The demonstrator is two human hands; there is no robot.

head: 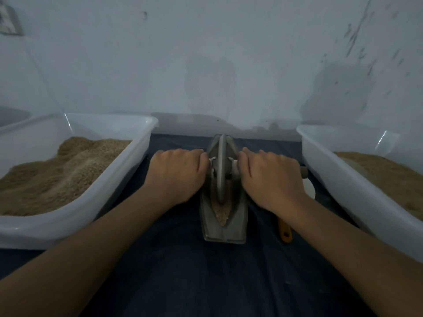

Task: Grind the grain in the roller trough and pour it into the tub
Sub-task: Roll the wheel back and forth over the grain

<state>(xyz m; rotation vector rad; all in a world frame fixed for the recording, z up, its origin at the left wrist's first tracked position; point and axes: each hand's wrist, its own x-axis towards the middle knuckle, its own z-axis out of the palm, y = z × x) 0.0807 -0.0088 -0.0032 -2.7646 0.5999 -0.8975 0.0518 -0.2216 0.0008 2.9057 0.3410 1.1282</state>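
Note:
A grey boat-shaped roller trough [223, 227] lies lengthwise on the dark cloth in front of me. Tan grain [221, 213] shows in its near end. A grey grinding wheel [220, 165] stands upright in the groove, towards the far half. My left hand [177, 172] grips the axle handle on the wheel's left side. My right hand [270, 177] grips the handle on its right side, whose end [304, 172] sticks out past my knuckles. Both palms face down, with the fingers curled over the handles.
A white plastic tub [128, 179] heaped with tan grain stands at the left. Another white tub [338, 179] holding grain stands at the right. An orange-handled tool [285, 232] and a white object [309, 188] lie beside my right wrist. A pale wall rises close behind.

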